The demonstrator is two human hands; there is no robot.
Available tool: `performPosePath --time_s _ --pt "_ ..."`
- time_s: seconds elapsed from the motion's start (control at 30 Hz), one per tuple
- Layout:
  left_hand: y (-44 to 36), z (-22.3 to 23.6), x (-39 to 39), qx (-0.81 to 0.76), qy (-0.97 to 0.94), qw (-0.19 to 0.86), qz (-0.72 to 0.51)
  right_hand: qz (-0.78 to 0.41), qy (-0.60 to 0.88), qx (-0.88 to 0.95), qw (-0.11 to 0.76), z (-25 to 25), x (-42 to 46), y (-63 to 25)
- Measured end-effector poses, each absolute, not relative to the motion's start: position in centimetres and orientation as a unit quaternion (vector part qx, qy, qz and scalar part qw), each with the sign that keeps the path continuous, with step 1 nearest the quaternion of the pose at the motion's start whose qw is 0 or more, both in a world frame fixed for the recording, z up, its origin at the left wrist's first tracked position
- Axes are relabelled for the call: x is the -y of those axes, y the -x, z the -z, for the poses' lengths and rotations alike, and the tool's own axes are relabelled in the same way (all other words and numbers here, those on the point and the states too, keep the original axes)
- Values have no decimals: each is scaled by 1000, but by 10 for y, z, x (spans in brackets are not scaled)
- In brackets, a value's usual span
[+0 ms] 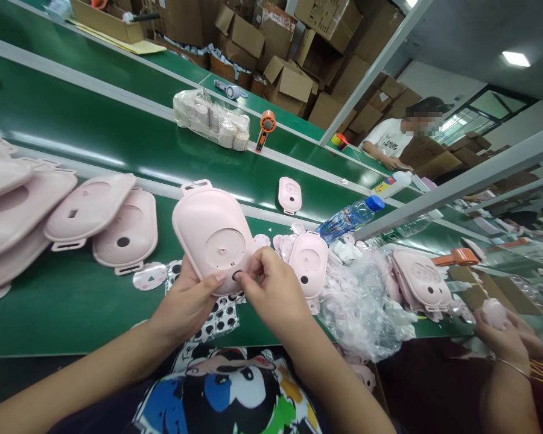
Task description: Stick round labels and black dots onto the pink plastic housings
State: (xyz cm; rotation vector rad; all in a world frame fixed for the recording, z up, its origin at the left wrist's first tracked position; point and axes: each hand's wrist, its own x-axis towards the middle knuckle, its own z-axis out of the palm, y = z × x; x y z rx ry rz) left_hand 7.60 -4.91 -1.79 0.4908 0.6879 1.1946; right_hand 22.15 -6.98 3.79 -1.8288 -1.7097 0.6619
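Observation:
In my left hand (pixel 185 295) is a pale pink plastic shell (pixel 208 211), gripped at its lower left edge with the thumb on its face. The shell has a round recess and a loop at its top. My right hand (pixel 269 283) pinches at a small black round sticker (pixel 236 275) on the shell's lower end; the fingertips partly cover it. Under my hands lies a sheet of black round stickers (pixel 219 319). To the right, another pink shell (pixel 308 259) with a black dot rests among loose pieces.
Pink shells (pixel 67 211) are stacked at left, more (pixel 420 277) at right beside crumpled plastic bags (pixel 357 307). A blue-capped bottle (pixel 350 218), a bagged bundle (pixel 212 120) and an orange handheld fan (pixel 266 126) stand beyond. A co-worker's hands (pixel 502 331) hold a pink part at right.

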Motion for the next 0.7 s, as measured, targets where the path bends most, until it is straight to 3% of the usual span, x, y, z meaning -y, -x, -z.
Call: performPosePath --time_s 0.1,0.27,0.4,0.47,0.53,0.63,0.7 --pt "-75 17 48 -309 -225 748 -542 -248 690 602 316 -25 63 -229" --pt "-73 16 40 -352 -242 724 -541 -447 526 578 435 8 62 -223" --pt "-70 12 22 -370 -261 711 -538 -429 556 571 426 2 60 -227" --pt "-67 8 9 -354 -252 710 -553 -378 609 598 359 -12 60 -242" --pt "-62 5 -4 -331 -232 709 -578 -271 661 661 229 -22 66 -260" --pt "-54 4 -22 -300 -209 721 -589 -130 630 766 -14 -18 89 -280" --pt "-50 7 -30 -295 -212 724 -586 -94 603 787 -87 -5 107 -287"
